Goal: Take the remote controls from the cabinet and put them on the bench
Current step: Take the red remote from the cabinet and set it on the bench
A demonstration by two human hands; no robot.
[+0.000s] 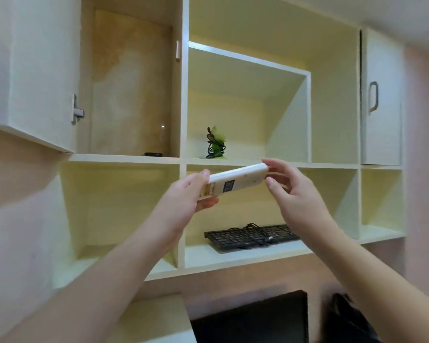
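Both arms are up in front of the cabinet, and 1 white remote control sits between them in mid-air, tilted so its right end rides higher. The left hand grasps the lower left end, thumb over the top edge and fingers curled underneath. The right hand pinches the upper right end between thumb and fingertips. The remote shows its back, with a dark label and a yellowish sticker near the left-hand grip. It hangs in front of the cabinet's middle column, just below the shelf edge.

Behind it, on the upper middle shelf, a bundle of dark cable with something green stands by itself. In the left compartment, door swung open, a small dark object lies on the shelf; it could be another remote, but it is too small to tell. On the lower middle shelf a black keyboard lies flat with its cord heaped on top. At the bottom edge, a dark screen peeks in below the cabinet.
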